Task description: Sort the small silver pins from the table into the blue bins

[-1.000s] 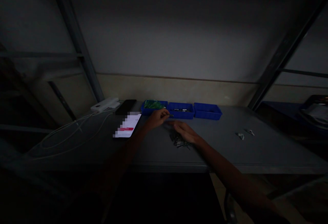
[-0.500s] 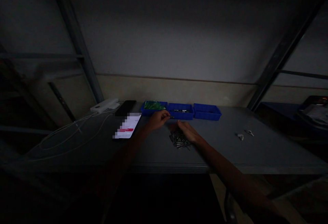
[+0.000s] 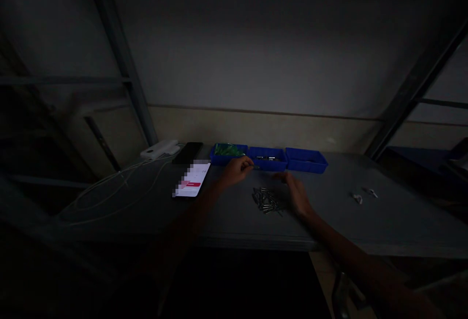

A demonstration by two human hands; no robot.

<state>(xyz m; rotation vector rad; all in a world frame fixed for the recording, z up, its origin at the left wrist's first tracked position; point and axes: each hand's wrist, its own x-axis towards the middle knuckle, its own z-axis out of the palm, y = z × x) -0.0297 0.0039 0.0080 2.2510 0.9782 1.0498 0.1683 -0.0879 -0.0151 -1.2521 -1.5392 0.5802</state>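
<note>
Left hand is pinching a slim metal piece near the front-left corner of the middle blue bin. Right hand is pointing leftward, loosely uncurled, beside a metal-piece pile lying on the grey table. Left blue bin is holding a green packet.

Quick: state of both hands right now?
Left hand: closed, pinching a small thin part.
Right hand: near the pile of metal parts; too dark to tell whether open or closed.
</note>
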